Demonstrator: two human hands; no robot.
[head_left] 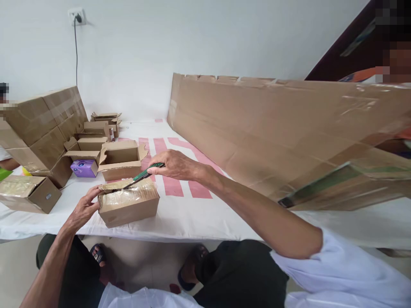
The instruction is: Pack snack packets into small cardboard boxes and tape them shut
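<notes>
A small taped cardboard box (130,209) sits near the table's front edge. My left hand (86,205) grips its left end, fingers at the top corner and thumb against the side. In my right hand (171,164) is a green box cutter (144,174), held over the box from the right. Its blade points down to the left and meets the taped top, along a dark slit at the seam. How deep the tip sits is hidden. Just behind stands an open cardboard box (120,157) with its flaps up.
A purple box (84,168) and another closed cardboard box (34,194) lie to the left, before a stack of large cartons (48,128). A long cardboard sheet or carton (272,128) stands along the right side. Other people are partly visible at both edges.
</notes>
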